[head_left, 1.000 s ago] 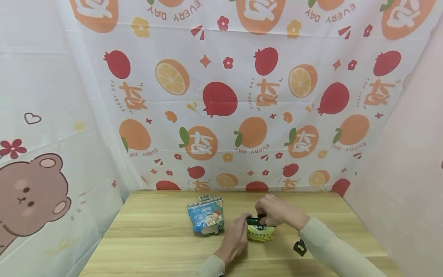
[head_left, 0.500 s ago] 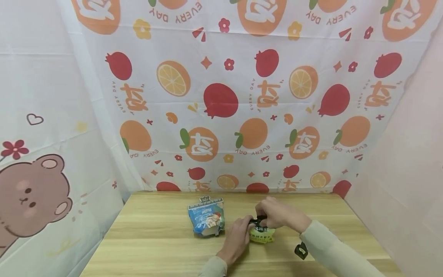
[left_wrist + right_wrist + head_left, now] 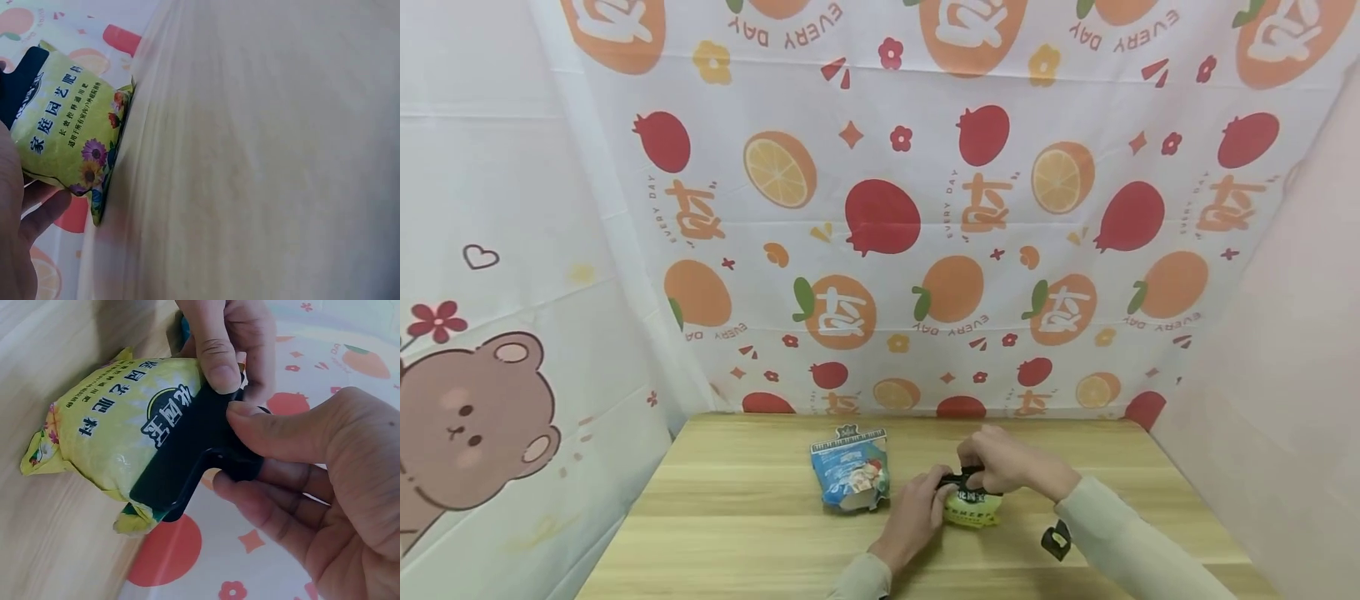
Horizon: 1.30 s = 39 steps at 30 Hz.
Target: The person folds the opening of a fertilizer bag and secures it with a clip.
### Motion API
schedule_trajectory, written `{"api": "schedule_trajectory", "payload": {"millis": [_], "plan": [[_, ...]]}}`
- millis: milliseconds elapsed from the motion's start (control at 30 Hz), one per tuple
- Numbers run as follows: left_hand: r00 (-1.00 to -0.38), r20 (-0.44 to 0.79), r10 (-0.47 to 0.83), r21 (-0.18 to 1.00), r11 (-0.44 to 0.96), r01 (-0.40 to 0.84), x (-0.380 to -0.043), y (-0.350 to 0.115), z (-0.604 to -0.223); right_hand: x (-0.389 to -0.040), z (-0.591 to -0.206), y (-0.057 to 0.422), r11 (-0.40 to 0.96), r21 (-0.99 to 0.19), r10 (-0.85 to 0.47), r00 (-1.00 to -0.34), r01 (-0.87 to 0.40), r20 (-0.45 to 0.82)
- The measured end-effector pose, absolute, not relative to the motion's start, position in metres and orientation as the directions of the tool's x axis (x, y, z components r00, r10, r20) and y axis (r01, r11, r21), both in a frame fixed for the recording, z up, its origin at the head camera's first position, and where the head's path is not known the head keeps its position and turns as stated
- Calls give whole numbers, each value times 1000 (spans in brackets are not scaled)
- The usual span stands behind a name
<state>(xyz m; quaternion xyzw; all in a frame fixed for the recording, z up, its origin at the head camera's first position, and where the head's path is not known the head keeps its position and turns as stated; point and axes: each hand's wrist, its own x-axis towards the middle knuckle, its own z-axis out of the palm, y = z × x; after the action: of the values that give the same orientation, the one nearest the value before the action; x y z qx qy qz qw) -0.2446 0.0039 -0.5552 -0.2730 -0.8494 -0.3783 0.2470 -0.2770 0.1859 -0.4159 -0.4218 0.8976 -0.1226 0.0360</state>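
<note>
A yellow bag of garden fertilizer [image 3: 972, 511] with printed flowers and Chinese text stands on the table. A black clip [image 3: 181, 447] with a T-shaped grip lies across its gathered top. My right hand [image 3: 1011, 462] pinches the clip's grip between thumb and fingers. At the clip's other end, my left hand [image 3: 916, 508] pinches the bag's top corner, thumb in front and fingers behind. In the left wrist view, only part of the left hand [image 3: 15, 231] shows beside the bag. A folded yellow corner pokes out past the clip's near end in the right wrist view.
A blue bag [image 3: 850, 479] with a pale printed strip along its top lies left of the hands on the wooden table [image 3: 715, 517]. A fruit-print curtain [image 3: 880, 325] hangs behind the table's far edge. A small black device [image 3: 1056, 540] hangs by the right sleeve.
One second ago the bag's dark green top showed between the hands; now the black clip covers it. My left fingers have moved slightly right along the top. The blue bag has stayed put.
</note>
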Motion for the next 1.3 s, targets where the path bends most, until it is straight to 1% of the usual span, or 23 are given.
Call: {"api": "schedule_trajectory", "payload": {"millis": [167,333,433,600,800,1033,1300], "plan": [[-740,604,295,524,552,648,-245,1,-554,-278,-417,187,597,-241,-780,-624,-765,48],[-732,613,296,516,552,655,-246,-2,-553,-278,-416,187,590,-248,-782,-620,-768,62],[-733,614,293,520,549,655,-246,-2,-554,-278,-416,188,598,-254,-776,-629,-760,55],[-752,587,301,556,525,644,-246,-1,-554,-275,-418,191,624,-264,-757,-653,-735,28],[-786,529,319,592,525,611,-245,-2,-548,-274,-417,192,621,-244,-759,-650,-745,52],[-791,516,330,600,519,608,-244,-4,-545,-272,-416,190,655,-264,-734,-679,-709,4],[-813,473,338,629,517,581,-243,-5,-548,-277,-426,201,681,-289,-712,-700,-673,-51]]}}
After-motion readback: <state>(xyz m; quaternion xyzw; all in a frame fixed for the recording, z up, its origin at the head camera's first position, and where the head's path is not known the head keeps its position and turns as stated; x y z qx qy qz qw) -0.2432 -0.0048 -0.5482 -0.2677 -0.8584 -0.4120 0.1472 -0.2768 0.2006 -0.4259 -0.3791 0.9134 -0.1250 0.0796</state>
